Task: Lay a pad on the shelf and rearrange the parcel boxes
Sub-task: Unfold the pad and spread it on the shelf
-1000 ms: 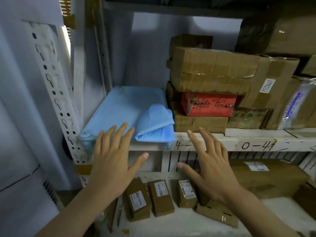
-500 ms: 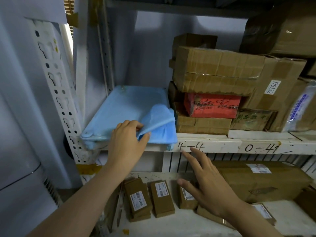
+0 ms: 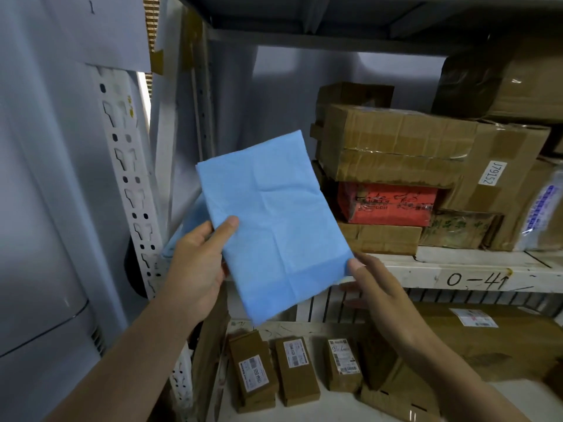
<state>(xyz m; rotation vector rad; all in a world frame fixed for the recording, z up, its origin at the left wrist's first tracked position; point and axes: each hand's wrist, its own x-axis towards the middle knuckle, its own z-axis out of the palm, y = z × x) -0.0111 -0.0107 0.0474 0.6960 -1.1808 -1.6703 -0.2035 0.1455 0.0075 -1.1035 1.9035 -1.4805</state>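
Observation:
A folded blue pad (image 3: 274,223) is held up in the air in front of the shelf (image 3: 457,269). My left hand (image 3: 198,263) grips its left edge, thumb on the front face. My right hand (image 3: 374,284) pinches its lower right corner with the thumb on top. A sliver of another blue pad (image 3: 190,220) shows on the shelf behind the left hand. Stacked brown parcel boxes (image 3: 396,141) and a red box (image 3: 387,202) fill the shelf's right side.
A white perforated upright (image 3: 128,184) frames the shelf on the left. On the lower shelf lie three small labelled boxes (image 3: 295,370) and a larger brown parcel (image 3: 487,333). More wrapped boxes (image 3: 502,80) sit at the upper right.
My left hand has lifted the folded blue pad off the shelf and turned it upright. My right hand rose from below the shelf edge and took hold of the pad's lower right corner.

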